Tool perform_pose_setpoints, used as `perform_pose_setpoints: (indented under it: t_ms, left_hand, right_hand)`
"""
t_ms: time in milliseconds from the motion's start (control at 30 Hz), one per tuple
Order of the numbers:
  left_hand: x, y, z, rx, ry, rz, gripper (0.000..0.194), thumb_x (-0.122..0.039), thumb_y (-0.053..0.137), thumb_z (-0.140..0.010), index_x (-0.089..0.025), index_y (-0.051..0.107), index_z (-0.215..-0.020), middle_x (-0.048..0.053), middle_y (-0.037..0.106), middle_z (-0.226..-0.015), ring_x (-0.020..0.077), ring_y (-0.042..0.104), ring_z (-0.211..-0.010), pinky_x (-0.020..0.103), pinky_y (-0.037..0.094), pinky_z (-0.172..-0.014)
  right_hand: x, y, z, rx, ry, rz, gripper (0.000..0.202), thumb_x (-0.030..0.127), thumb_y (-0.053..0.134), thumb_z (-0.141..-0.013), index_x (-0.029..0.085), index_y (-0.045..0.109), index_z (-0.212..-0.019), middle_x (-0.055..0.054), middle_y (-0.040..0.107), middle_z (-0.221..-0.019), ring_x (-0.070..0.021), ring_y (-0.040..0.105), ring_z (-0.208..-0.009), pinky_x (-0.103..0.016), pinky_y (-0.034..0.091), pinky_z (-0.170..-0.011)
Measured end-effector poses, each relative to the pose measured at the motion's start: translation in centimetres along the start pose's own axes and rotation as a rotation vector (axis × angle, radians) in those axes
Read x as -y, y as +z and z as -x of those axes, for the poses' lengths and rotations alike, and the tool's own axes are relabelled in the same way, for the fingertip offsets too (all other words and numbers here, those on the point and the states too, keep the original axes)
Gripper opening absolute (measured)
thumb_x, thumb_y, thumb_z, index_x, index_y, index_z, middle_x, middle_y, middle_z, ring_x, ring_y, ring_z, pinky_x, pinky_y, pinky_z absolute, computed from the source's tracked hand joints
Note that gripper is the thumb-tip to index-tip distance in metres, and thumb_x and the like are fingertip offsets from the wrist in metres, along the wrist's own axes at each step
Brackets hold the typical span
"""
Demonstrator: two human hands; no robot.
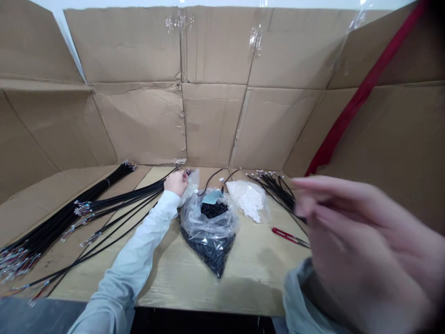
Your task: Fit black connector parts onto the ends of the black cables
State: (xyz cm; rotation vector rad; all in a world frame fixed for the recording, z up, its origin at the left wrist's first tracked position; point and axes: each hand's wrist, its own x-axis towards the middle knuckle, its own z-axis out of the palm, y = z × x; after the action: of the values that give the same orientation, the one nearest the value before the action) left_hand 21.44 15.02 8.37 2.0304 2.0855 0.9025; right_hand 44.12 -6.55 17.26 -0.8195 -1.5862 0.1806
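My left hand [176, 182] reaches to the back of the table, its fingers bent down at the ends of a group of black cables [139, 194]; what lies between the fingertips is hidden. Close and blurred at the right is my right hand [361, 236], its fingers drawn together, with any small thing between them too smeared to make out. Between the hands stands an open clear bag of small black pieces [212, 241]. To its right lies a clear bag with white pieces [251, 202].
Red-handled snips [290, 236] lie on the table [257, 278] near the right hand. Black cables with white connectors [278, 188] are behind them. A thick cable bundle [69, 215] lies at the left. Cardboard walls [215, 120] enclose the back and sides, with a red strap [361, 97] at the right.
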Motion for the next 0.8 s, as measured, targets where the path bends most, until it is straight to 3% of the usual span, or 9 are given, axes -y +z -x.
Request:
perform_pose_setpoints:
  t_ms: [133,233,300,367,533,667,800]
  left_hand:
    - [-0.1,-0.7,0.3,0.026,0.061,0.053,0.024,-0.027,0.061,-0.066,-0.020,0.060,-0.088,0.004,0.064,-0.092,0.0174,0.060,-0.086,0.026,0.045,-0.075]
    - [-0.7,-1.6,1.1,-0.094,0.103,0.151,0.040,-0.034,0.062,-0.066,-0.017,0.054,-0.102,0.007,0.060,-0.098,0.0180,0.058,-0.085,0.029,0.045,-0.078]
    - [-1.4,-2.4,2.1,-0.199,0.166,0.240,0.048,-0.035,0.060,-0.069,-0.015,0.048,-0.111,0.010,0.055,-0.106,0.0182,0.057,-0.088,0.032,0.044,-0.083]
    - [-2.1,-3.0,3.2,-0.227,0.238,0.342,0.046,-0.034,0.055,-0.074,-0.014,0.043,-0.113,0.012,0.050,-0.112,0.0179,0.054,-0.094,0.033,0.042,-0.087]
    - [-4.0,-3.6,6.2,-0.165,0.346,0.593,0.027,-0.034,0.034,-0.086,-0.018,0.048,-0.104,0.008,0.053,-0.107,0.0169,0.048,-0.104,0.033,0.036,-0.094]
    - [-4.9,-3.5,8.0,0.009,0.321,0.781,0.030,-0.041,0.037,-0.086,-0.019,0.055,-0.094,0.004,0.057,-0.084,0.0130,0.052,-0.073,0.025,0.042,-0.066]
    - [-5.6,-3.2,8.8,0.145,0.293,0.957,0.028,-0.042,0.043,-0.083,-0.017,0.056,-0.089,0.001,0.053,-0.071,0.0081,0.043,-0.053,0.021,0.035,-0.050]
  right_hand:
    - [-1.8,2.6,-3.8,0.157,0.120,-0.041,0.024,0.016,0.043,-0.083,0.020,0.061,-0.099,-0.002,0.058,-0.077,-0.0086,0.055,-0.074,-0.022,0.044,-0.064]
    - [-5.0,4.0,-4.8,0.273,0.170,0.019,0.025,0.020,0.047,-0.081,0.018,0.060,-0.102,-0.004,0.061,-0.091,-0.0099,0.057,-0.081,-0.023,0.046,-0.070]
    - [-7.1,5.0,-5.1,0.287,0.177,0.044,0.025,0.019,0.053,-0.077,0.016,0.061,-0.100,-0.006,0.061,-0.095,-0.0098,0.058,-0.080,-0.024,0.047,-0.072]
    - [-8.6,6.0,-5.4,0.257,0.207,0.050,0.024,0.020,0.056,-0.074,0.014,0.063,-0.096,-0.007,0.061,-0.095,-0.0092,0.058,-0.075,-0.025,0.048,-0.072]
    - [-9.6,7.5,-5.5,0.320,0.260,-0.004,0.015,0.025,0.057,-0.073,0.013,0.063,-0.079,-0.006,0.063,-0.083,-0.0109,0.059,-0.075,-0.026,0.049,-0.073]
    - [-9.2,7.9,-4.9,0.376,0.327,-0.197,0.018,0.028,0.048,-0.079,0.013,0.053,-0.087,-0.005,0.061,-0.079,-0.0093,0.059,-0.069,-0.024,0.049,-0.067]
    - [-9.3,8.0,-4.4,0.376,0.225,-0.083,0.017,0.025,0.038,-0.083,0.016,0.049,-0.092,0.000,0.053,-0.072,-0.0060,0.051,-0.060,-0.019,0.043,-0.058]
